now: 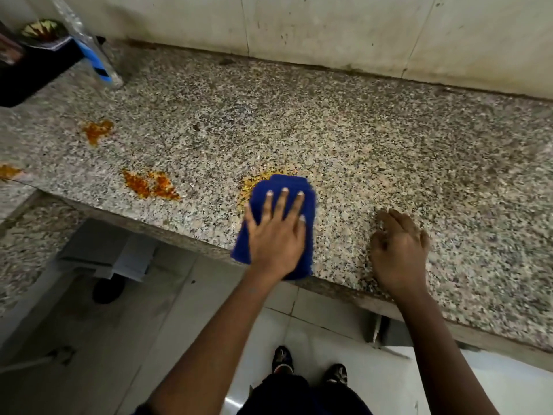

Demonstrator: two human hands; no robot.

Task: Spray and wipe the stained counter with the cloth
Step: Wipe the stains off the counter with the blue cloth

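My left hand (273,232) presses flat on a folded blue cloth (309,202) near the front edge of the speckled granite counter (359,139). The cloth partly covers a yellowish smear (254,182). Orange stains lie to the left: one (149,184) by the front edge, one (97,130) farther back, one (9,171) at the far left. My right hand (398,250) rests on the counter to the right of the cloth, fingers loosely curled and blurred, holding nothing. A clear plastic bottle (89,46) with a blue label stands at the back left.
A black tray (27,73) with items sits at the far left of the counter. A stained tiled wall (329,28) runs behind. Below the counter edge are a grey box (104,250), tiled floor and my shoes (282,359).
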